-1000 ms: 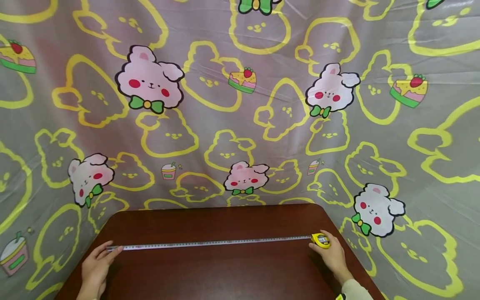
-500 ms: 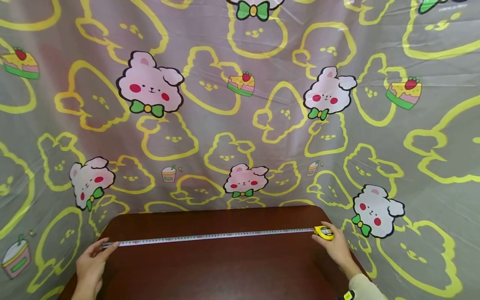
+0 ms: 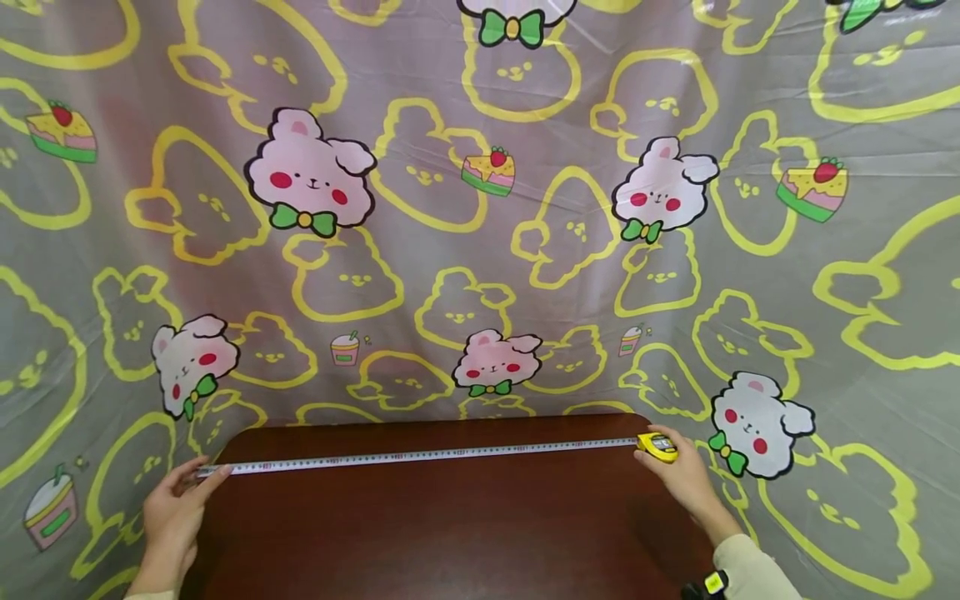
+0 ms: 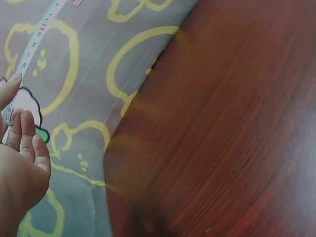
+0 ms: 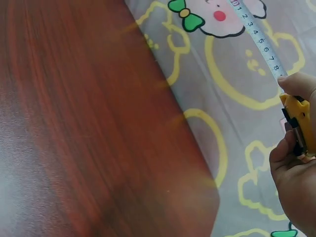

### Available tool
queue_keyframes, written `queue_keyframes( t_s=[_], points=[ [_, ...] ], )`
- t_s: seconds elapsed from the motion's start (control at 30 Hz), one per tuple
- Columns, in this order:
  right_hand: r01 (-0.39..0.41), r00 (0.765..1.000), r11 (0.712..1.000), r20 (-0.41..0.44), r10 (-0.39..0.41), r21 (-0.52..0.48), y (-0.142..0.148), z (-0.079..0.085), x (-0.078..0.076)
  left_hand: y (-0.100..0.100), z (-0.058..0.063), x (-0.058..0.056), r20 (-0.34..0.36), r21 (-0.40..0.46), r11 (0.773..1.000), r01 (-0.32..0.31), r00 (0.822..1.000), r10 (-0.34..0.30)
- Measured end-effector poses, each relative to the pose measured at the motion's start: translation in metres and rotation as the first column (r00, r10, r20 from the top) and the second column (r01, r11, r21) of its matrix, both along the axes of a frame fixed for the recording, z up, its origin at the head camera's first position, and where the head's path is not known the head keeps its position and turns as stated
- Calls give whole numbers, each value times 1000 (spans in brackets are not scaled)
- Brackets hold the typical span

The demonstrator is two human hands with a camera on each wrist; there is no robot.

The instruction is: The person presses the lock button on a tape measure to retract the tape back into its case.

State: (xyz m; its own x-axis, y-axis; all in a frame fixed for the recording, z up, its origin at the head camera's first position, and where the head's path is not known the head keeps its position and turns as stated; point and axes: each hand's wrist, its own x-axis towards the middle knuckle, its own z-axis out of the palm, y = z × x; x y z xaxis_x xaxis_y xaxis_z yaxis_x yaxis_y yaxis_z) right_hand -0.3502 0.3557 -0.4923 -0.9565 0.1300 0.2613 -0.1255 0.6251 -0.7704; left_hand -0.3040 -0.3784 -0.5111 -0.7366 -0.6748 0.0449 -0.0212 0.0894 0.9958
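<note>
A white tape measure blade [image 3: 427, 455] is drawn out in a nearly straight line across the head view, rising slightly to the right. My left hand [image 3: 174, 510] pinches its free end between thumb and fingers at the left side. At the other end, my right hand [image 3: 686, 475] grips the yellow tape measure case [image 3: 657, 447]. In the left wrist view the blade [image 4: 37, 39] runs up from the thumb. The right wrist view shows the yellow case [image 5: 298, 113] in the palm, with the thumb at the blade's mouth and printed numbers on the blade [image 5: 259, 37].
A dark reddish-brown wooden table [image 3: 450, 525] with rounded far corners lies below the blade. Behind it and at both sides hangs a grey curtain [image 3: 420, 192] printed with yellow outlines and pink-and-white rabbit heads. A black device with a yellow face [image 3: 715, 582] sits at the right sleeve.
Both hands have moved up in the head view, toward the table's far edge, with the stretched blade between them. They have also spread slightly farther apart.
</note>
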Motion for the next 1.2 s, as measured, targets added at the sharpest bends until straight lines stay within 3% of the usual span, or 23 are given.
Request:
queue_keyframes(
  t_s=[0.17,0.4,0.53,0.63,0.97,1.2],
  points=[
    [8,1000,1000,-9,-8,18,3,13,3,1,11,2,-14,-119,993,-11,1000,10],
    [16,999,998,-29,-14,53,7,32,8,3,32,2,-127,-150,989,12,991,-31],
    [11,998,998,-68,-6,69,9,38,8,2,42,3,-139,-120,992,41,989,-58],
    [-12,997,998,-82,16,58,10,41,9,0,45,4,-123,-114,992,45,991,-59],
    [-35,998,999,-59,35,12,9,52,15,-6,48,10,-79,-245,967,72,992,-94],
    [-102,994,991,-34,99,-91,10,54,13,-11,51,10,-74,-231,969,92,991,-112]
  ],
)
